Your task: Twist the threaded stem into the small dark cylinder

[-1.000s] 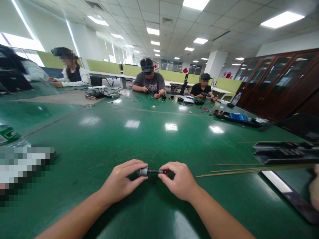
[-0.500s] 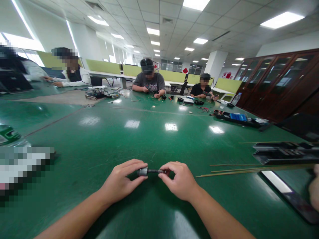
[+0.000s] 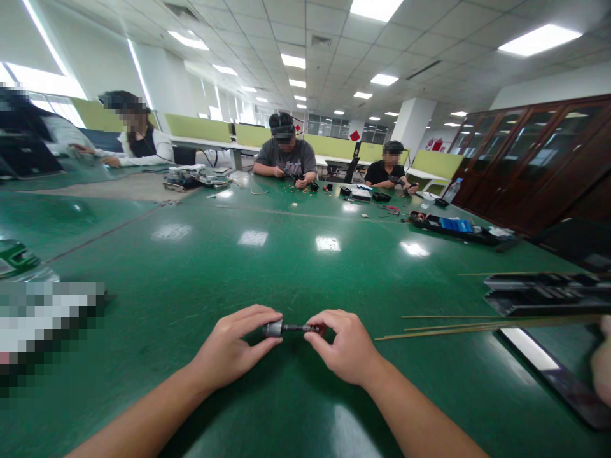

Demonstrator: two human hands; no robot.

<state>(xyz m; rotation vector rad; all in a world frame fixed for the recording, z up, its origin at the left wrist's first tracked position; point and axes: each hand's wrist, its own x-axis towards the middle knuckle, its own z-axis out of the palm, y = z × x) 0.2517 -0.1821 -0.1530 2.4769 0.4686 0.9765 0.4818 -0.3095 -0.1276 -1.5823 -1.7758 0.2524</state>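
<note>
Two hands, partly closed, pinching one dark metal shaft at lower centre, position virtually unchanged since earlier frame, long axis horizontal, thick end pointing left.

Bright ceiling panels glare off the green tabletop, edges stretched.

Hands pinch dark shafted part by both ends, above green table.

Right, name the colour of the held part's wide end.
The wide end is silvery grey, as the head view shows.
</note>
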